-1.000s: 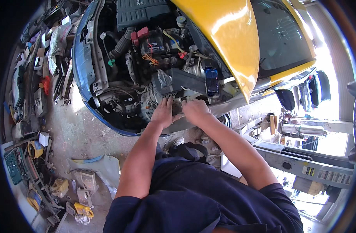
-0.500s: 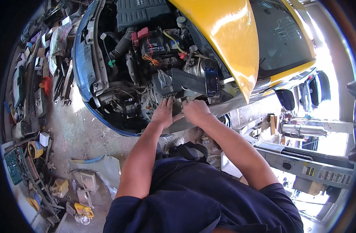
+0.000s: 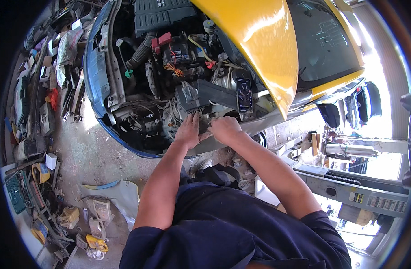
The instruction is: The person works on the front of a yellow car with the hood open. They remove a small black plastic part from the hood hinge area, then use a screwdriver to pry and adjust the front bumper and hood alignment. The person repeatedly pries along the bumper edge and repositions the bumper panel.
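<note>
My left hand (image 3: 188, 131) lies against the metal edge of the car's engine bay, just in front of a dark box (image 3: 186, 99). Its fingers are stretched out and it holds nothing I can see. Right beside it, my right hand (image 3: 225, 130) is curled closed over the same edge. Whatever its fingers grip is hidden beneath them. Just beyond the right hand, a phone (image 3: 244, 101) with a lit screen stands at the side of the bay. The battery (image 3: 179, 53), with red terminal covers, sits farther in.
A raised yellow hood (image 3: 263, 40) covers the bay's right side. The blue front panel (image 3: 96, 83) curves along the left. A loose fender panel (image 3: 125, 197) and a yellow container (image 3: 97, 242) lie on the floor at left. A metal beam (image 3: 349, 190) stands at right.
The picture on the phone screen has changed. Both hands stay in nearly the same place, with hardly any movement to see.
</note>
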Motion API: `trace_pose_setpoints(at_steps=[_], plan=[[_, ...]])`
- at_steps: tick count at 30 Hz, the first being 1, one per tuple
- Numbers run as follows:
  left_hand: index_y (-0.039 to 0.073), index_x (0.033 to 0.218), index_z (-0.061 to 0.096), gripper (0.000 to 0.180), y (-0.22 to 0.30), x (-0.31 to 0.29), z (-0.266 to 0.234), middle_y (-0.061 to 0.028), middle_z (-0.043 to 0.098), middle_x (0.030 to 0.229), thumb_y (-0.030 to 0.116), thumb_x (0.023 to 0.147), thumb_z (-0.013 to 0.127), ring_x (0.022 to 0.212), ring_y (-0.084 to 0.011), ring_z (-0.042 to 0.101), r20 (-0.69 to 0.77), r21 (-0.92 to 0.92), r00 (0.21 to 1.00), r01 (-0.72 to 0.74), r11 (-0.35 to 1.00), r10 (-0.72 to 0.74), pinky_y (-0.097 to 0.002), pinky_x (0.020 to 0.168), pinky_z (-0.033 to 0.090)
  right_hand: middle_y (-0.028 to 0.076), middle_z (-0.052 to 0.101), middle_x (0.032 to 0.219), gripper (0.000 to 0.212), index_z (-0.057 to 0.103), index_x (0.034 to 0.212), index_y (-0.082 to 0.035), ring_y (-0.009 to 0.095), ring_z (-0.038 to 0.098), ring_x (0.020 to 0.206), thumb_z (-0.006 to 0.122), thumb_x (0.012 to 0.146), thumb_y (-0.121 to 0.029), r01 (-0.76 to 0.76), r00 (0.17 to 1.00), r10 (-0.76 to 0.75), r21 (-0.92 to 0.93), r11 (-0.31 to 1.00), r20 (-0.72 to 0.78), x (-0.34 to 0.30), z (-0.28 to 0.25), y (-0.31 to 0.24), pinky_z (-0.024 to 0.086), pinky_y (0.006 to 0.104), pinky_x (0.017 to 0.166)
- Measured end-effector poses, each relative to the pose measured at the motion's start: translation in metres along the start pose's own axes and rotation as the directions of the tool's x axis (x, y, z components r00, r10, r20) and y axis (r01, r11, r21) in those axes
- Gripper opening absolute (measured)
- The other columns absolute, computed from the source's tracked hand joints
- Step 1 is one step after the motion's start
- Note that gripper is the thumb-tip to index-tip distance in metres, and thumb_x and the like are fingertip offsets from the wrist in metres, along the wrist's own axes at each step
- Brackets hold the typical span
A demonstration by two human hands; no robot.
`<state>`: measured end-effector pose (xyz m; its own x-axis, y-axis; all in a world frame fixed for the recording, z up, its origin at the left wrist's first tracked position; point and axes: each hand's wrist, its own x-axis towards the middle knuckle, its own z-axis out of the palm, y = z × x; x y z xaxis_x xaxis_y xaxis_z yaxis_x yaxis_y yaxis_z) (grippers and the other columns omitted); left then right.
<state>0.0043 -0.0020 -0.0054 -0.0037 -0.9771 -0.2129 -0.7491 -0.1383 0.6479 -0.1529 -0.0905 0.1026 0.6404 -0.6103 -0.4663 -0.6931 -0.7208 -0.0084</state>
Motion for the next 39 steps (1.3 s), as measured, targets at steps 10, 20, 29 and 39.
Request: trace_pose_setpoints(at_steps=[10,20,29,39], plan=[[-0.008,0.168,0.030,0.118,0.001,-0.002,0.003,-0.0275,0.051,0.152,0.068,0.091,0.078,0.144,-0.0441,0.051,-0.024,0.019,1.000,-0.014,1.000,0.015,-0.0466,0.124,0.044,0.020,0.082,0.103,0.031,0.081,0.106,-0.003,0.040,0.081,0.099,0.063,0.107,-0.029,-0.032,0.999,0.032,0.045,0.998,-0.001,-0.011,-0.008,-0.011,0.065,0.0528,0.086],[-0.009,0.168,0.030,0.119,0.001,-0.002,0.004,-0.0290,0.050,0.154,0.070,0.092,0.076,0.145,-0.0448,0.050,-0.034,0.007,0.999,-0.033,0.999,0.033,-0.0476,0.125,0.043,0.020,0.082,0.105,0.033,0.076,0.114,-0.001,0.039,0.081,0.100,0.067,0.104,-0.031,0.098,0.992,-0.107,-0.116,0.988,-0.074,-0.004,0.000,0.007,0.064,0.0536,0.088],[-0.007,0.169,0.029,0.118,0.001,-0.001,0.007,-0.0266,0.050,0.153,0.066,0.091,0.079,0.144,-0.0447,0.053,-0.024,-0.010,0.999,-0.024,1.000,0.024,-0.0482,0.122,0.047,0.027,0.080,0.098,0.048,0.073,0.112,0.003,0.045,0.079,0.097,0.062,0.110,-0.045,-0.125,0.992,0.125,0.123,0.984,0.008,-0.011,0.011,-0.005,0.063,0.0547,0.088],[-0.008,0.168,0.030,0.118,0.005,-0.003,0.008,-0.0303,0.048,0.158,0.068,0.091,0.077,0.148,-0.0453,0.049,-0.032,0.013,0.999,-0.017,1.000,0.018,-0.0475,0.125,0.044,0.027,0.078,0.099,0.047,0.072,0.117,0.002,0.046,0.078,0.097,0.065,0.108,-0.043,-0.027,1.000,0.026,0.076,0.997,0.014,-0.013,0.003,0.011,0.062,0.0570,0.089]])
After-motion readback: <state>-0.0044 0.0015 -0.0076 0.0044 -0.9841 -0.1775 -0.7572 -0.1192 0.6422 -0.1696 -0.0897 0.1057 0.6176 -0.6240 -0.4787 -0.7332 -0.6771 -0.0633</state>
